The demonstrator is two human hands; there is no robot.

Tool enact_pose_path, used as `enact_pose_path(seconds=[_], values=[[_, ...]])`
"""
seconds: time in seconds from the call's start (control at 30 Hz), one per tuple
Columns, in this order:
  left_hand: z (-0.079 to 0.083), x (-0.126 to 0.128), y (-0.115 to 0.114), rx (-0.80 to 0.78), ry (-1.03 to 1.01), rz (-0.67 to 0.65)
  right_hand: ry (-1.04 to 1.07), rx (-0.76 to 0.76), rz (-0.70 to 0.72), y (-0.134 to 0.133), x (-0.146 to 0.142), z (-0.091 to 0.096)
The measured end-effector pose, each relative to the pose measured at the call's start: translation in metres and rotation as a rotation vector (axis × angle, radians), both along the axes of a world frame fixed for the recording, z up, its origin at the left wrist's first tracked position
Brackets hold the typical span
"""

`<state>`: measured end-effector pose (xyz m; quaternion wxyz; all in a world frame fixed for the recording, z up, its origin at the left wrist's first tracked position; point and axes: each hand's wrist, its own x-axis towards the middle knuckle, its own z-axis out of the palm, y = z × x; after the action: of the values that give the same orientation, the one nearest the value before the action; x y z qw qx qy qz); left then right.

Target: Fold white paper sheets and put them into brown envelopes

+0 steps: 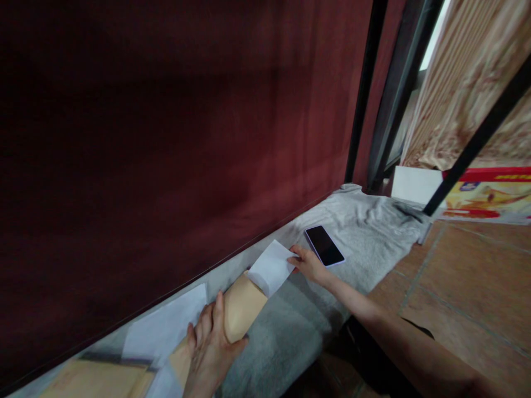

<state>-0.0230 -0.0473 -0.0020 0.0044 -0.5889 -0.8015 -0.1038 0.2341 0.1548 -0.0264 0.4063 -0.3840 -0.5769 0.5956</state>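
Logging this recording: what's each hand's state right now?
Left hand: open, resting on the tan envelope.
Right hand: closed, pinching the white paper.

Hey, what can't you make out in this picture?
Head view: part of the brown envelope, covered by the left hand.
Head view: a bit of the white paper, covered by the right hand.
Head view: the brown stack, blurred, cut off by the bottom edge.
Head view: lettering on the box, too small.
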Motion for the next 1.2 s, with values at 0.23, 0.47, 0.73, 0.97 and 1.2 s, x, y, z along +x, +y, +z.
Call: enact_pose_path(seconds=[0.23, 0.47, 0.73, 0.97, 1.2], values=[[-0.002, 0.006, 0.006, 0.042, 0.013, -0.037, -0.007, -0.050, 0.031, 0.000, 0.001, 0.003], [0.004, 0.025, 0.013, 0.119, -0.019, -0.134, -0.007, -0.110, 0.086, -0.024, -0.022, -0.003], [0.003, 0.031, 0.019, 0.114, -0.043, -0.171, 0.006, -0.175, 0.195, -0.040, -0.028, -0.002], [0.001, 0.034, 0.021, 0.096, -0.017, -0.196, -0.006, -0.248, 0.361, -0.041, -0.020, 0.002], [-0.002, 0.032, 0.022, 0.119, -0.025, -0.227, -0.043, -0.218, 0.377, -0.041, -0.015, 0.010]])
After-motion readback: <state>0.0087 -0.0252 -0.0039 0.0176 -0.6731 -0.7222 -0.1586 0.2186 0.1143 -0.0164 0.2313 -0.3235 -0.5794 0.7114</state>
